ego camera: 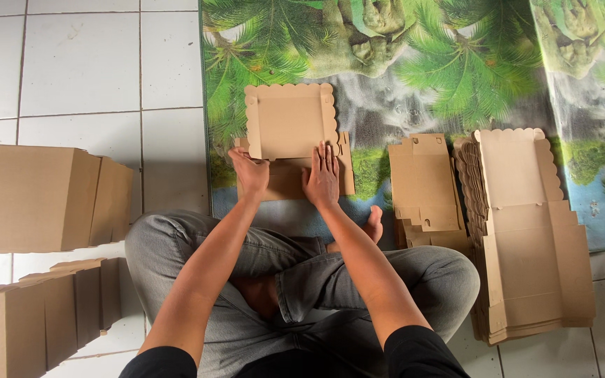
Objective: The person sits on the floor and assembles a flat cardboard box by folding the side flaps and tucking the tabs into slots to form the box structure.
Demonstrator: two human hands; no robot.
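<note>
A person sits cross-legged in grey trousers on the floor, both bare forearms reaching up the middle of the frame. The left hand (pixel 249 175) and the right hand (pixel 323 175) rest side by side on a flat brown cardboard box blank with a scalloped edge (pixel 290 133), which lies just above the knees at the upper centre of the frame. The left hand's fingers are curled over the lower left part of the blank, pressing on the card. The right hand lies palm down with its fingers stretched out flat and together, the fingertips reaching the bottom edge of the raised panel. The far panel of the blank, bordered with scallops, is folded up; the rest lies flat beneath the hands.

The blank lies on a printed floor mat with green palm trees and grey rock (pixel 456 77), which fills the upper right of the frame and meets white floor tiles (pixel 78 70) at the upper left. To the right of the hands, well apart from them, lies a small stack of flat brown cardboard pieces with tabs (pixel 425 185), and just beside it, further right, a tall stack of flat scalloped brown cardboard blanks (pixel 526 231). On the left edge of the frame stand folded brown cardboard boxes (pixel 33 196), some higher, some lower.
</note>
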